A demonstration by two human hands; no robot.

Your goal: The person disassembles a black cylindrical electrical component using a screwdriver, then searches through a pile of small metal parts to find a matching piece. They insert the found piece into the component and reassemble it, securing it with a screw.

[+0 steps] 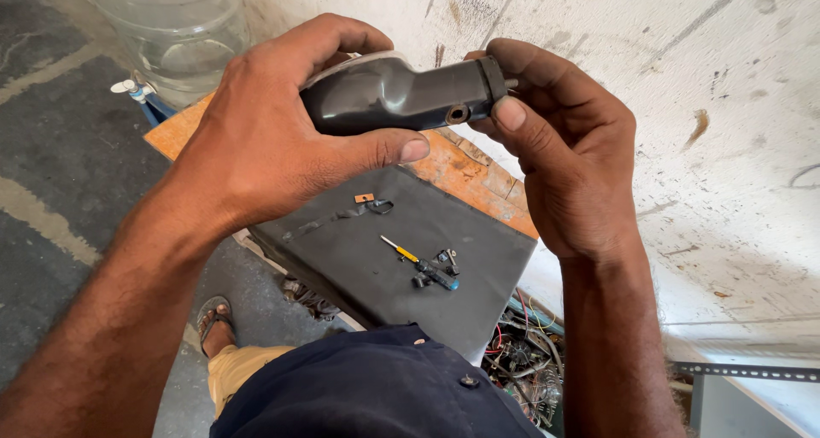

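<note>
Both my hands hold a dark grey plastic handle-shaped housing (401, 96) up in front of me. My left hand (273, 130) wraps its wider end, thumb along the underside. My right hand (564, 139) grips the narrow end, thumb pressed by a small round hole and fingers around the tip. Below lies a black mat (359, 258) on an orange wooden board (465, 173). A small screwdriver (418, 263) with yellow shaft and dark blue handle rests on the mat beside a small black part (446, 258).
A black strap-like piece (342, 216) and a small orange chip (365, 198) lie on the mat. A clear water jug (175, 28) stands far left. Tangled wires and parts (521, 361) sit under the board. A stained white wall (726, 147) is on the right; my sandalled foot (213, 323) rests on the floor.
</note>
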